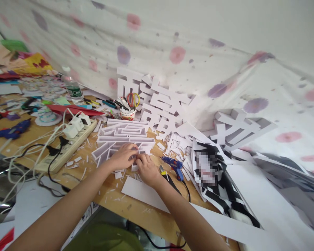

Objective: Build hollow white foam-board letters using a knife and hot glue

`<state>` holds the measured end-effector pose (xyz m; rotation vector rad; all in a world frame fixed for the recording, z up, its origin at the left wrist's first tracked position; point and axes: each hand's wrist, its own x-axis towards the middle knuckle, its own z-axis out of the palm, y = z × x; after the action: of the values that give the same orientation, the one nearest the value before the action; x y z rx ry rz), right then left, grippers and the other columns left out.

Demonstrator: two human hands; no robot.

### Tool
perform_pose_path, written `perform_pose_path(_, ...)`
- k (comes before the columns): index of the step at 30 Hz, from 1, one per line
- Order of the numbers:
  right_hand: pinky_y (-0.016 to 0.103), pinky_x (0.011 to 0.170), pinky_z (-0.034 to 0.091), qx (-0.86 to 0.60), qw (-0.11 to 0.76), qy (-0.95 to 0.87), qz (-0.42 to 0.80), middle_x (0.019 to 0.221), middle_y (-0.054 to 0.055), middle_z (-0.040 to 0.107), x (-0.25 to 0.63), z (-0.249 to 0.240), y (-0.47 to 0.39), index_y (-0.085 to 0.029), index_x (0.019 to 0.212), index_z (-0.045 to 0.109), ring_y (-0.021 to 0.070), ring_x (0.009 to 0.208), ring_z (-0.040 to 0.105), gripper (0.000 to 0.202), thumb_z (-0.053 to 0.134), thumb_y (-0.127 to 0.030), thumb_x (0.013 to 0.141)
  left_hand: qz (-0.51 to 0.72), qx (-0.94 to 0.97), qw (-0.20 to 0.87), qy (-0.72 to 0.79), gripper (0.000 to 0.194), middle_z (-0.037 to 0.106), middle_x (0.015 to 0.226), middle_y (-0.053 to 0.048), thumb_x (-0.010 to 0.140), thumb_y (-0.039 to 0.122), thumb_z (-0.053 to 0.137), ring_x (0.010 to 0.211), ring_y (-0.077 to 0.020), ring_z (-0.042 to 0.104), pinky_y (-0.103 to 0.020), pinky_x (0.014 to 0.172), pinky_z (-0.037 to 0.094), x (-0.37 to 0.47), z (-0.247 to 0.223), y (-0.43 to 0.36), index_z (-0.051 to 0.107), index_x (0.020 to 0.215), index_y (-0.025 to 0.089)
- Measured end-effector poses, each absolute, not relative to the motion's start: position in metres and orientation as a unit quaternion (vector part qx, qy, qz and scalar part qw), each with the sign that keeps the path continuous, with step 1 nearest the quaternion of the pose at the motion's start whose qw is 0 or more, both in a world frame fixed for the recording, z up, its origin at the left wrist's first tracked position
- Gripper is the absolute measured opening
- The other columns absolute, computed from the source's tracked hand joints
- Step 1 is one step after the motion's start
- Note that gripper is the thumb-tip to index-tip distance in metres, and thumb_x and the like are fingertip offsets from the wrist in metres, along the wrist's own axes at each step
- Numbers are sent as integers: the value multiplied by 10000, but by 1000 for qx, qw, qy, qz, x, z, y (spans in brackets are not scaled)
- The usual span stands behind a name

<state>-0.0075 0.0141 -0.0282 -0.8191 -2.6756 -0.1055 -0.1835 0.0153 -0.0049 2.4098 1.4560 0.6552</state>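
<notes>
A hollow white foam-board character (99, 153) with thin upright walls lies on the wooden table under both hands. My left hand (123, 157) reaches over its middle, fingers bent and closed at the inner walls. Close beside it, my right hand (147, 169) has its fingers curled on the character's near right part. The fingertips of the two hands nearly meet, and whatever small piece is between them is hidden. To the right of my right hand lies a blue glue gun (174, 164), with a yellow-and-black cutter (166, 176) nearer me.
Finished white characters (162, 101) lean against the curtain behind. Paper scraps (176, 143) pile up at the right, beside white boards (272, 198). A power strip (70, 146) with tangled cables lies left. A cup of scissors and pens (127, 114) and a water bottle (74, 90) stand behind.
</notes>
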Motion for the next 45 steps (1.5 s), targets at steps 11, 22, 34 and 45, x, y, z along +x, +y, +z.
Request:
perform_pose_path(11, 367, 834, 424, -347, 255, -896, 109, 1016, 96, 551, 16, 12, 1, -170, 1005, 568, 223, 948, 476, 250, 544, -93, 769, 248, 832, 182, 462, 338, 518, 1106, -83, 730, 390, 618, 1084, -247, 475, -406, 951, 383, -188, 7, 6, 565, 1002, 198)
perform_pose_path(22, 244, 672, 418, -480, 347, -769, 241, 696, 0, 650, 18, -2, 5, -201, 733, 638, 146, 692, 572, 103, 629, -100, 743, 169, 845, 143, 487, 567, 453, 1255, -96, 643, 327, 674, 1183, -277, 424, -413, 990, 364, -183, 0, 2, 472, 1162, 223)
perform_pose_path(34, 252, 670, 429, -489, 352, -738, 304, 735, -1, 630, 11, -8, 18, -213, 906, 624, 147, 707, 568, 156, 537, -141, 799, 197, 840, 121, 492, 506, 487, 1223, -78, 699, 316, 622, 1143, -269, 454, -422, 959, 399, -183, -12, 0, 471, 1178, 252)
perform_pose_path(45, 312, 695, 463, -499, 385, -697, 342, 707, 48, 628, 6, -26, 13, -180, 900, 628, 180, 713, 593, 323, 312, -247, 905, 152, 858, 120, 475, 590, 485, 1258, -59, 757, 370, 601, 1149, -264, 466, -419, 937, 422, -186, -7, 3, 400, 1312, 379)
